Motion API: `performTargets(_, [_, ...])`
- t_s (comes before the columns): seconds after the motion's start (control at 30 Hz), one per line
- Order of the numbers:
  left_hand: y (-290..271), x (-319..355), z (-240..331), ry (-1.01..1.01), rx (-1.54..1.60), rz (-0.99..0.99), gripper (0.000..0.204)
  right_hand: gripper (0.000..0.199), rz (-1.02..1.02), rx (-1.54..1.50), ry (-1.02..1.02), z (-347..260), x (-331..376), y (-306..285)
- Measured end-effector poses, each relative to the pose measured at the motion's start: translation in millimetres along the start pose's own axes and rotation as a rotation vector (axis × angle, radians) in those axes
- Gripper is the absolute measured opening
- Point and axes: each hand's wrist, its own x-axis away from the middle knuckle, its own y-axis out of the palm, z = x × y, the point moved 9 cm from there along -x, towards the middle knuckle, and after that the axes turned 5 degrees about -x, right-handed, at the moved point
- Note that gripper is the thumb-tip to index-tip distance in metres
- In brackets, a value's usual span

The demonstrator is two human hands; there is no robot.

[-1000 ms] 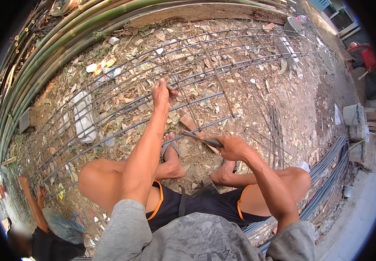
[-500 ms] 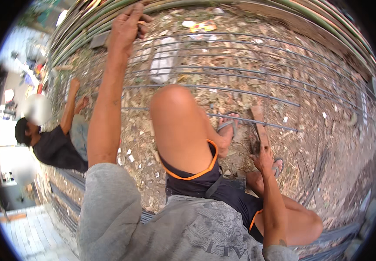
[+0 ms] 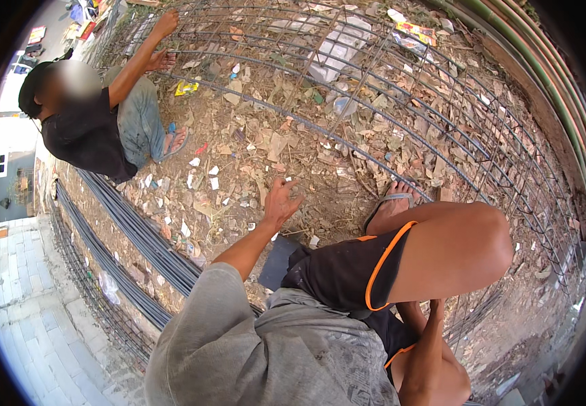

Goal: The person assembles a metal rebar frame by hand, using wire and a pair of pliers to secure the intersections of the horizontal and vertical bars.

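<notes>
Sandal point(image 3: 396, 197) sat just beside the rebar cage point(image 3: 348, 143), where a careless step could snag; the left hand point(image 3: 281, 204) was empty, the hidden right hand's grip I couldn't tell.

Littered Earth Carrying Steel Bars and Scraps

The brown ground point(image 3: 286, 162) is spreading across the view, and dry leaves point(image 3: 279, 145) and small white scraps point(image 3: 214, 183) are covering much of it. A long steel-bar cage point(image 3: 401, 128) is stretching low over the litter; how it is resting there is hard to tell. Beneath its bars, a whitish bundle point(image 3: 340, 49) is lying, and a red-and-yellow packet point(image 3: 416, 32) is sitting near that bundle. 1 small yellow wrapper point(image 3: 186, 88) is lying farther left. At lower left, 2 bundles of dark bars point(image 3: 150, 247) are running side by side, and a clear plastic bag point(image 3: 109, 287) is resting just beside them. Pale paving point(image 3: 22, 284) is bordering the earth.
</notes>
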Motion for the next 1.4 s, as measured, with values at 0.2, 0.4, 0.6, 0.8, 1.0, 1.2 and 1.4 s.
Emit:
performTargets(0.2, [56,-17,20,0.156,-0.252,-0.448,0.103,0.056,-0.013,-0.033,0.039,-10,5,-13])
performTargets(0.4, [70,-38,-2,0.330,-0.264,-0.373,0.030,0.054,-0.013,-0.061,0.058,-12,15,-12])
performTargets(0.6, [-22,-82,-64,0.278,-0.467,-0.279,0.016,0.053,-0.025,-0.088,0.062,-15,21,-7])
performTargets(0.8, [-104,-139,-174,-0.100,-0.582,-0.123,0.026,0.052,-0.005,-0.109,0.096,-15,30,-17])
performTargets(1.0, [-144,-170,-193,-0.168,-0.561,-0.060,0.030,0.050,-0.006,-0.143,0.116,-19,35,-22])
performTargets(1.2, [-82,-122,-187,-0.315,-0.651,-0.077,0.037,0.049,-0.002,-0.168,0.127,-24,40,-31])
performTargets(1.4, [-83,-54,-173,-0.449,-0.323,0.246,0.058,0.048,0.009,-0.240,0.121,-47,44,-41])
